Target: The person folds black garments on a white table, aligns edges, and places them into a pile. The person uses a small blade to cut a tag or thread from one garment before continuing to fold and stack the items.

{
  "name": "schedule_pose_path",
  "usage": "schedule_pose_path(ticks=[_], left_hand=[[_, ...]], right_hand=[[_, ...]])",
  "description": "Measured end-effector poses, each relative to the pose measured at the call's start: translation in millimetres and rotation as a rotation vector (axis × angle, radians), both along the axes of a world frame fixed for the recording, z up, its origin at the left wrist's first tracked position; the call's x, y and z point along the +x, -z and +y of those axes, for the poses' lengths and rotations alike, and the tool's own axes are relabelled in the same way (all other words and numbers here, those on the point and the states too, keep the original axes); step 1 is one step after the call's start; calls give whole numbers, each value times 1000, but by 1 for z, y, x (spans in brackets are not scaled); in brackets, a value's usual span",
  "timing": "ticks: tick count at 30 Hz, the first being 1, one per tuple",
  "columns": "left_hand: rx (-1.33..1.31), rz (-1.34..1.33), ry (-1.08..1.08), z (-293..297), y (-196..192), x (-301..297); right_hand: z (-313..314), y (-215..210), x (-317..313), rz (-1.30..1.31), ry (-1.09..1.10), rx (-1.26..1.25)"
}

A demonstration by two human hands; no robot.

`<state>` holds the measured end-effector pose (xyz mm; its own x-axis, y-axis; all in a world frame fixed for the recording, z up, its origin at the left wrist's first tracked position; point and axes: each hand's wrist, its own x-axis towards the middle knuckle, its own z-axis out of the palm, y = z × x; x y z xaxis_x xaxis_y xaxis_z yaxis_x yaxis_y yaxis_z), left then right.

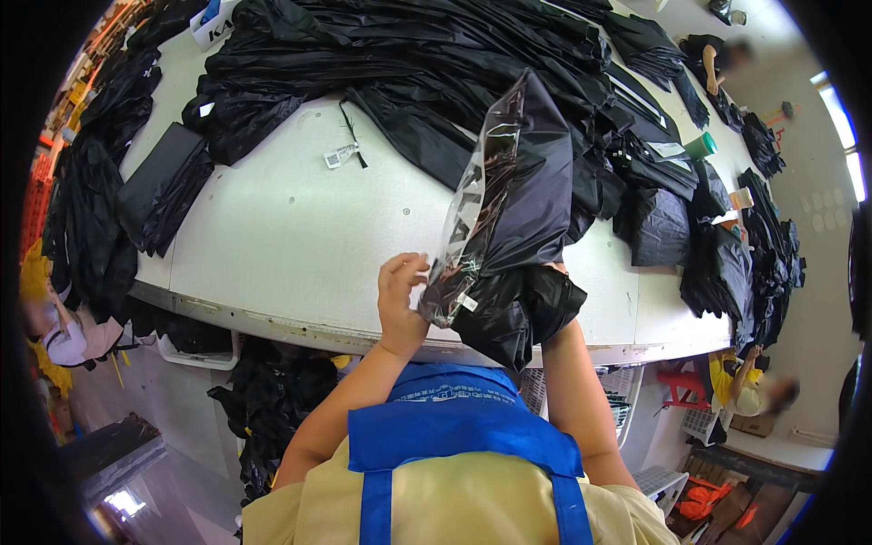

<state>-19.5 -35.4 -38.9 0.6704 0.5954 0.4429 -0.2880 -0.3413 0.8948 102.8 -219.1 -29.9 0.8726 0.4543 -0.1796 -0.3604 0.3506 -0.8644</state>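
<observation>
A shiny black fabric piece (536,182) with a clear plastic panel (463,213) along its left side stands raised in front of me, its top narrowing to a point. Its lower part is bunched up (518,313) near the table's front edge, and a small white label (467,302) shows there. My right hand (558,267) grips the piece from behind on the right; the fabric hides most of its fingers. Beside the lower left edge of the clear panel is my left hand (400,295), fingers loosely curved and apart, its thumb side against the plastic.
The pale table (300,209) carries a long heap of black fabric (391,54) across its far side. A folded black stack (163,186) lies left, several more piles (658,222) right. A tag on a cord (341,156) and a green cone (700,146) are also there. Other people work around.
</observation>
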Motion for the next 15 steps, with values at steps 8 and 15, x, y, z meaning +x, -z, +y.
schedule_pose_path(ticks=[8, 15], left_hand=[[-15, 371, 285, 2, -11, -17], [67, 207, 219, 16, -30, -34]], right_hand=[[-6, 1, 8, -34, -99, -95], [7, 2, 5, -215, -53, -375]])
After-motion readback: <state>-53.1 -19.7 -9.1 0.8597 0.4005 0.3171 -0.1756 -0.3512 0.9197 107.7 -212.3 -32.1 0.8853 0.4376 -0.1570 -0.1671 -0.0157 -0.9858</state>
